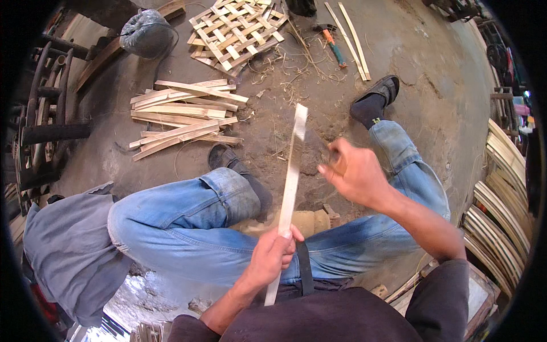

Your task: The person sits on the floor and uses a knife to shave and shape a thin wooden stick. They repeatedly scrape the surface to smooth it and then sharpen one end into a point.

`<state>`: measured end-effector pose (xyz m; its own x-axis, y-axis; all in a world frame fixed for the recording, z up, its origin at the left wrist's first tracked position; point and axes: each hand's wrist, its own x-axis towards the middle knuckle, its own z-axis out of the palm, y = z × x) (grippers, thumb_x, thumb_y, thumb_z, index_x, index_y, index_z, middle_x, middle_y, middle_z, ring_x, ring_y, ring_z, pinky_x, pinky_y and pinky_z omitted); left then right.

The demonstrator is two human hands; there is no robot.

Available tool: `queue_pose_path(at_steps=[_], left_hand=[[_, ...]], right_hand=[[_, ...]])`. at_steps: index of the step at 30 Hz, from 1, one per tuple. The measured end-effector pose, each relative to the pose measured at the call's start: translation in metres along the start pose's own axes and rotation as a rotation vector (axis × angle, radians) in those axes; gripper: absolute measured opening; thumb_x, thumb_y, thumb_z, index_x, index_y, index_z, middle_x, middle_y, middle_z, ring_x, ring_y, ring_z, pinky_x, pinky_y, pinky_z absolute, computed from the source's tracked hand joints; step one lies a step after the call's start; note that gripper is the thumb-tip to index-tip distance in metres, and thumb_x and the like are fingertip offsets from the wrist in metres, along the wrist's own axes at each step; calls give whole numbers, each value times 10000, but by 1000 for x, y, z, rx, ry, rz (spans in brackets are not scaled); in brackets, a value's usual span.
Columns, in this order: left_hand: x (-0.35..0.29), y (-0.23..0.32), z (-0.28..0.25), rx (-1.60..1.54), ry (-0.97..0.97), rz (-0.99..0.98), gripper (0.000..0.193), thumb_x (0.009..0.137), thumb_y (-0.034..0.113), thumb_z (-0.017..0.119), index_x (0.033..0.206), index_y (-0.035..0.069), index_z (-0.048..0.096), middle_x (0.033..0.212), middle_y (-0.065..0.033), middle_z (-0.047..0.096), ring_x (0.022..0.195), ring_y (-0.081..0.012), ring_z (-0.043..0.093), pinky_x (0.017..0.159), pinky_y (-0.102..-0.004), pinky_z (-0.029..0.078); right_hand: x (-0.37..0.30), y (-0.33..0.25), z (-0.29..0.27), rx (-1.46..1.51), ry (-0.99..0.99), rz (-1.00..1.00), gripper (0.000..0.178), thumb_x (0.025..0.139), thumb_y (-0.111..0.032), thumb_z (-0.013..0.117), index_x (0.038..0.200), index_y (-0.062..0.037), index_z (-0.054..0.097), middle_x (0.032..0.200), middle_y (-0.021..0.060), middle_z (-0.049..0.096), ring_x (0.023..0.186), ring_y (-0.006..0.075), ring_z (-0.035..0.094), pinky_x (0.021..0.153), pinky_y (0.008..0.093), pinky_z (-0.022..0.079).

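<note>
My left hand [274, 253] is closed round the lower part of a long, pale bamboo strip [290, 185]. The strip stands out away from my body over my lap, its far end slightly tilted right. To the right of its upper half is my right hand [358, 174], fingers curled and partly smeared by motion. A faint, blurred, blade-like shape [317, 145] shows between those fingers and the strip; I cannot make out what it is. My bent legs in blue jeans [176, 233] spread on either side.
Short split strips [182, 114] lie piled at left. Beyond them sits a woven lattice [236, 34] of strips. A hammer [335, 48] with an orange and green handle and two long strips [354, 43] lie far right of centre. Curved strips [501, 211] are stacked along the right edge.
</note>
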<state>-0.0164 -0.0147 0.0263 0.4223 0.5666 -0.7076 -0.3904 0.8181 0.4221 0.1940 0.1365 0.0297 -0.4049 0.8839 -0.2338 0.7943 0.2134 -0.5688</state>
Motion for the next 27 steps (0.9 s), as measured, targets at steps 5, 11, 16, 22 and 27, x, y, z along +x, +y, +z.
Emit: queue_pose_path(at_steps=[5,11,16,22,27], left_hand=[[8,11,8,35,-72,95,281,1055,276,397,1124,31,515,694,68,352,555,-16,310,472,-175,254],[9,25,-5,-165,-31,34,284,1054,301,401,1111,44,510,694,74,325,541,-15,285,465,-174,244],[13,15,-6,-9,145,110,295,1037,324,448,976,38,485,638,79,295,485,-27,254,414,-209,203],[14,16,-3,143,266,103,261,1035,294,447,953,49,485,640,76,316,488,-23,273,410,-212,215],[13,22,0,64,228,127,249,1030,298,452,980,58,494,655,71,328,485,-26,273,410,-210,220]], right_hand=[[26,-29,33,957,56,239,290,805,-99,708,1020,35,566,866,28,640,766,124,627,682,324,524],[20,-37,13,350,-105,93,238,832,-184,688,961,-17,579,845,120,672,723,246,685,663,340,543],[-32,-23,15,-289,-210,-296,228,771,-203,695,873,-68,543,766,125,634,681,339,661,602,432,538],[-26,-20,10,-378,-140,-369,188,739,-188,667,830,-92,534,707,74,583,652,269,659,566,405,526],[-28,-26,19,-408,-70,-420,157,759,-207,632,812,-99,531,699,50,574,626,220,651,550,372,518]])
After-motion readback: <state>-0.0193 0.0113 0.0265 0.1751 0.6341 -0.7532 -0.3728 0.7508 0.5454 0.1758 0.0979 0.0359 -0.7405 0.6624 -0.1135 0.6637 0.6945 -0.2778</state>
